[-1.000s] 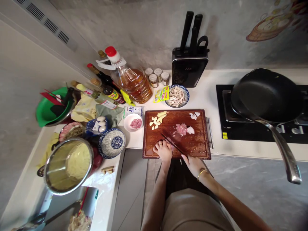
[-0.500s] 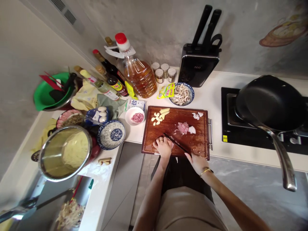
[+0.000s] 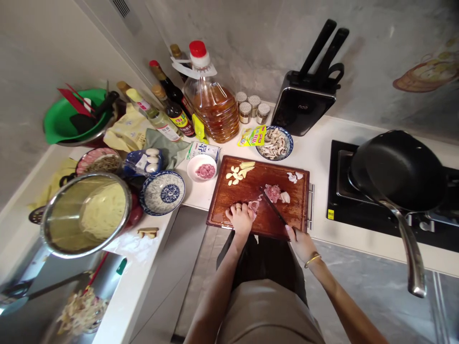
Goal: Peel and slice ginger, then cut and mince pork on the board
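Note:
A wooden cutting board [image 3: 229, 203] lies at the counter's front edge. My left hand [image 3: 241, 217] presses its curled fingers on a piece of raw meat [image 3: 254, 206] near the board's front. The handle of a kitchen knife [image 3: 275, 209] is in my closed right hand [image 3: 300, 242]; its dark blade slants up and left, between that piece and a heap of cut meat [image 3: 272, 192]. A pale lump of fat [image 3: 285, 197] touches the heap. Garlic cloves [image 3: 234, 175] and ginger pieces [image 3: 246, 166] lie at the far left, white scraps [image 3: 294, 177] at the far right.
A bowl of meat [image 3: 202, 168], a plate of sliced mushrooms [image 3: 275, 143] and an oil jug [image 3: 212, 110] stand behind the board. A knife block [image 3: 303, 105] is at the wall. Right, a frying pan [image 3: 398, 169] sits on the stove; left, a steel pot [image 3: 86, 215] stands by the sink.
The knife has shifted right, away from my left fingers and towards the cut heap. My left hand remains on the meat. The whole view has shifted slightly.

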